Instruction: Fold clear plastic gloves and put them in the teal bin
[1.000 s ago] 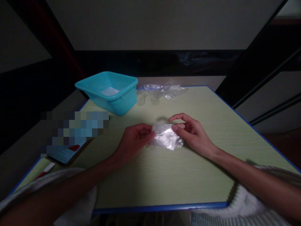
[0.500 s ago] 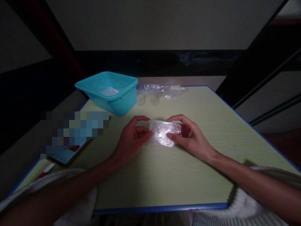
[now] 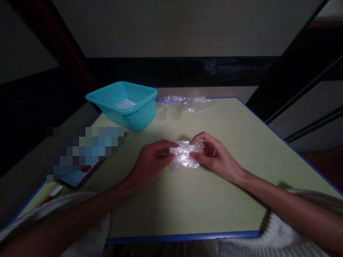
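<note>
A small, shiny packet of clear crinkled plastic film [image 3: 184, 157] is held between my two hands above the middle of the table. My left hand [image 3: 152, 159] grips its left end, thumb on the near face and fingers along the top edge. At the right end, my right hand [image 3: 214, 153] pinches it with the thumb in front and the other fingers behind, its index finger bent over the top edge. What is inside the packet, if anything, I cannot make out.
A turquoise plastic basin [image 3: 142, 117] stands at the back left of the blue-edged table [image 3: 187, 207]. Beside it lies crumpled clear plastic [image 3: 193, 104]. A phone [image 3: 80, 175], partly blurred out, and a red-and-white pen [image 3: 55, 192] lie at the left.
My left fingers have come down onto the packet's upper left edge. My right index finger has bent more, and the packet's top edge sits slightly lower.
</note>
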### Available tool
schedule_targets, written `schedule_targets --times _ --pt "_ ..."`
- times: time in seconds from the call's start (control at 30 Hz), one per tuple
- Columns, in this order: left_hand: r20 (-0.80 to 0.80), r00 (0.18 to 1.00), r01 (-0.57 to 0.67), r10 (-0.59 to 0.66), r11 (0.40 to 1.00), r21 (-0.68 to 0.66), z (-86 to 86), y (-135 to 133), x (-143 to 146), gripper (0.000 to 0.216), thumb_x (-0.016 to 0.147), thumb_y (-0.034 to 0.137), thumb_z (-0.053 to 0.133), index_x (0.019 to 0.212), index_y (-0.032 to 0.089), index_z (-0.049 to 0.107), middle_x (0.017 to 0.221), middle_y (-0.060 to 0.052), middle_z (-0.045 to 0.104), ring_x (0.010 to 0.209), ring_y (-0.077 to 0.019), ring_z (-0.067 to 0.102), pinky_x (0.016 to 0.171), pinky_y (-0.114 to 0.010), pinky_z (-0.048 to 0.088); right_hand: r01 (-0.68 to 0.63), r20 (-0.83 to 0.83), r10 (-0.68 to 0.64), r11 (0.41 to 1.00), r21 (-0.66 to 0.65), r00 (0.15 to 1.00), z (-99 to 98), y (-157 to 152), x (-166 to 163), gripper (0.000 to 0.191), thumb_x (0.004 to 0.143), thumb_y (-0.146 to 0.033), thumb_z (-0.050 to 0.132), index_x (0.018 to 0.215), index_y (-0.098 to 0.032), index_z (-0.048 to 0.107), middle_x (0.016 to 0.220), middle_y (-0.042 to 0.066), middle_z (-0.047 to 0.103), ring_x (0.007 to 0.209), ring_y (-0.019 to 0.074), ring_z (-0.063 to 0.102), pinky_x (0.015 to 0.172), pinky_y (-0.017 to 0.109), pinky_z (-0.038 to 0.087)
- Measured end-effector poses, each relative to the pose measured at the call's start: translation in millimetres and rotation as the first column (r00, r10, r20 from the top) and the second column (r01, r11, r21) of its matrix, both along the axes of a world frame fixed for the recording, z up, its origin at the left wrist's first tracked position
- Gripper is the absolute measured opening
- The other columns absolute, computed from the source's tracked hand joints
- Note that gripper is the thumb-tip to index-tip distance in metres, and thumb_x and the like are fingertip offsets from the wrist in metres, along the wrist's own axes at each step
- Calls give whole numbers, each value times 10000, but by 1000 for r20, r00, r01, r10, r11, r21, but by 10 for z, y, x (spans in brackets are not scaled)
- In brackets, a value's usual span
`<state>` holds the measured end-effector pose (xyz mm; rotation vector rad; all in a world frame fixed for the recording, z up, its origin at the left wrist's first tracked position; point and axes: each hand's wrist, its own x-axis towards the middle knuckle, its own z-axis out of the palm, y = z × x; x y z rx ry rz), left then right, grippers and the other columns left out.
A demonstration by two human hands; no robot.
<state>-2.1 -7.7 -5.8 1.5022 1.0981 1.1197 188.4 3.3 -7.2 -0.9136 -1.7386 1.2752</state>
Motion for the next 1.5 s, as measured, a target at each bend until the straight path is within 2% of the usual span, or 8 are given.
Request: schedule_targets --times 0.2,0.47,0.67,0.93,1.07,1.23,1.37,1.5 --pt "-5 1000 -18 18 1000 -17 6 -3 0 239 648 123 637 874 150 712 918 -16 692 665 -88 625 567 -155 516 -6 -41 5 999 -33 999 -10 19 -4 69 733 -191 607 745 -171 542 638 -33 492 508 65 395 434 200 296" --pt "18 998 -67 68 996 -52 5 4 16 364 635 123 642 994 146 690 938 -19 702 668 -95 641 568 -158 520 13 -109 -30 987 -158 994 28 83 -9 240 650 -152 675 886 -161 632 749 -12 614 551 63 500 503 206 393" --pt "6 994 -109 110 989 -98 42 57 -12 544 653 149 636 1193 119 576 794 -20 724 739 -148 676 632 -194 535 173 -91 -174 985 -11 981 58 288 65 276 623 -201 692 893 -157 650 756 -2 622 517 63 461 471 217 375" --pt "-18 992 -128 128 991 -28 57 112 -75 490 694 161 571 1179 97 556 739 -29 725 651 -150 673 628 -224 538 466 -201 -427 852 238 882 166 582 73 254 628 -265 672 868 -189 636 953 44 632 623 109 509 539 267 422" --pt "7 991 -131 131 991 3 13 131 -114 416 699 175 548 1110 120 585 762 -43 722 719 -170 681 631 -227 533 469 -248 -405 823 321 880 338 661 -84 231 659 -263 662 880 -201 642 947 41 645 717 144 568 603 295 458" --pt "29 989 -144 143 989 45 -31 133 -150 337 726 176 522 1051 146 603 757 -45 709 748 -170 678 617 -215 515 385 -261 -294 803 454 920 763 755 -256 210 673 -209 678 883 -212 666 909 12 670 699 123 580 606 263 456" --pt "35 989 -148 146 985 85 -63 117 -140 292 714 140 507 979 157 629 905 -69 694 711 -150 671 603 -216 510 215 -123 -176 812 543 977 1092 822 -328 190 702 -177 663 890 -199 679 869 3 674 628 96 546 543 224 415" --pt "30 991 -133 130 983 126 -64 87 -114 245 687 104 492 863 154 655 971 -89 676 669 -134 653 594 -221 511 121 12 -148 854 506 989 1259 938 -416 214 699 -183 654 911 -168 679 828 16 668 589 94 520 513 221 394"
